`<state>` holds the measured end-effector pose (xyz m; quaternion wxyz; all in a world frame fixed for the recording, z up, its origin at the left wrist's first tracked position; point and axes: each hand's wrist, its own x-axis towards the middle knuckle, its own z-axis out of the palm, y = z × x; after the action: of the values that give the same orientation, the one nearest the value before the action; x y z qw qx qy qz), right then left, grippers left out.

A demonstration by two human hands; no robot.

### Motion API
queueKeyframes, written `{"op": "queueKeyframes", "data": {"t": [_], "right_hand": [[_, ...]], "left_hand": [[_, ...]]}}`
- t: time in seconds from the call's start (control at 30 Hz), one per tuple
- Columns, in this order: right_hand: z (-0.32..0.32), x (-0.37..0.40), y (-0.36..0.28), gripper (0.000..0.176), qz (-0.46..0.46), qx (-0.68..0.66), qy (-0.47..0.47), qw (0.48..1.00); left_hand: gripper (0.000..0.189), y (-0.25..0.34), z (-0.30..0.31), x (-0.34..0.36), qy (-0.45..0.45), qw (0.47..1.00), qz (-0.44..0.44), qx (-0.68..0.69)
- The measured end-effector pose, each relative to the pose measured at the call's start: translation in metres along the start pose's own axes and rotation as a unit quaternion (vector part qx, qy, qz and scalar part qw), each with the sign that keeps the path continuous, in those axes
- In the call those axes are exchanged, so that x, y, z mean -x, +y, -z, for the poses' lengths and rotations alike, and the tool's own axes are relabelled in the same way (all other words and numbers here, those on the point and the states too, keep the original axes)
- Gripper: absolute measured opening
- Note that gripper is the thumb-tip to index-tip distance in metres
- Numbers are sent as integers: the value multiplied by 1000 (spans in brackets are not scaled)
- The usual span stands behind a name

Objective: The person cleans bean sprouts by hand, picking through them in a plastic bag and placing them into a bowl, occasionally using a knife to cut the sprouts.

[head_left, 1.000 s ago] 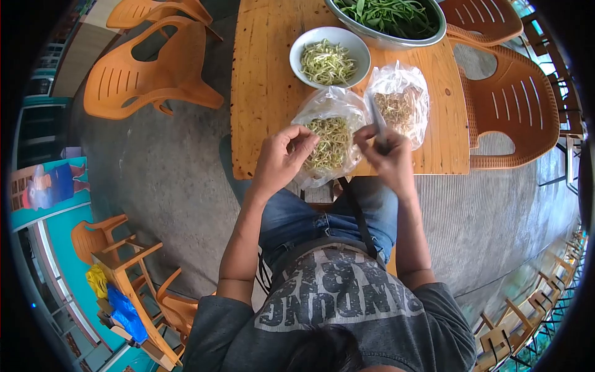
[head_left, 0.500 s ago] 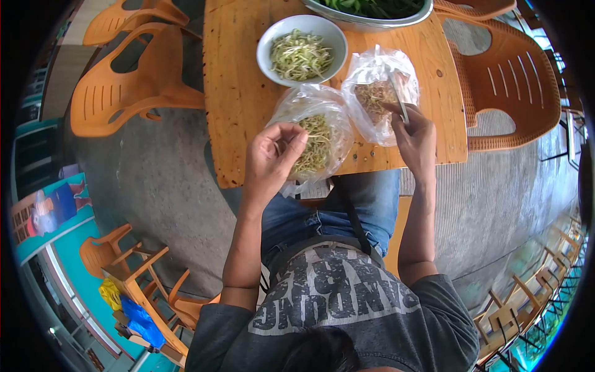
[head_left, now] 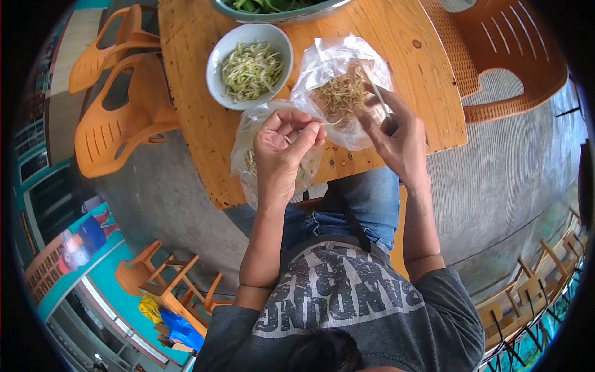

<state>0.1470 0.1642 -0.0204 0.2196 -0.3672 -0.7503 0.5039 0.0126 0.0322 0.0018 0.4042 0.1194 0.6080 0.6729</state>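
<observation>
My left hand (head_left: 286, 146) pinches a thin pale bean sprout (head_left: 333, 123) between thumb and fingertips, above the edge of a clear plastic bag of sprouts (head_left: 250, 162). My right hand (head_left: 400, 133) holds a knife (head_left: 376, 92), its blade pointing up and away over a second clear bag (head_left: 316, 57). Brownish sprout scraps (head_left: 342, 96) lie in that second bag, beside my right fingertips. Beyond the bags, a white bowl (head_left: 214, 69) holds pale trimmed sprouts (head_left: 251, 71).
A larger bowl (head_left: 291, 13) of green leaves stands at the far edge of view on the wooden table (head_left: 427, 105). Orange chairs (head_left: 118, 121) are at the left, and a brown chair (head_left: 527, 68) is at the right.
The view has turned. My left hand has moved from over the near bag's middle toward the scraps bag, and both hands are closer together. My right fingers now reach the scraps.
</observation>
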Motion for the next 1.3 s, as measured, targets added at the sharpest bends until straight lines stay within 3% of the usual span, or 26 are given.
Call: {"op": "queueKeyframes", "data": {"t": [0.03, 0.1, 0.17, 0.4, 0.8, 0.9, 1.0, 1.17, 1.23, 1.3], "right_hand": [[3, 0, 0, 42, 26, 4, -6, 1000], [9, 5, -9, 44, -67, -195, -52, 977], [17, 15, -13, 49, -145, -344, -127, 919], [2, 21, -4, 45, -136, -398, -174, 891], [-1, 22, -15, 35, -140, -383, -173, 896], [-10, 27, -18, 34, -99, -380, -147, 908], [-12, 32, -25, 32, -140, -382, -153, 901], [-23, 38, -25, 32, -115, -335, -112, 928], [-18, 34, -27, 31, -103, -285, -97, 948], [-15, 24, -33, 33, -33, -90, -37, 995]], "left_hand": [[13, -2, -5, -3, 4, 1000, 3, -8], [14, -6, -13, -10, 4, 1000, 0, -17], [14, -9, -20, -16, 6, 1000, -11, -11], [16, -13, -29, -22, -15, 1000, -9, 10], [12, -5, -27, -14, -32, 996, -80, -35], [11, -1, -27, -7, -33, 995, -93, -27], [9, -8, -19, -2, -13, 984, -147, -100], [9, -14, -12, 13, -16, 976, -164, -142], [11, -7, -6, 22, -38, 997, -73, 9], [15, -3, 10, 29, -88, 988, 17, 128]]}}
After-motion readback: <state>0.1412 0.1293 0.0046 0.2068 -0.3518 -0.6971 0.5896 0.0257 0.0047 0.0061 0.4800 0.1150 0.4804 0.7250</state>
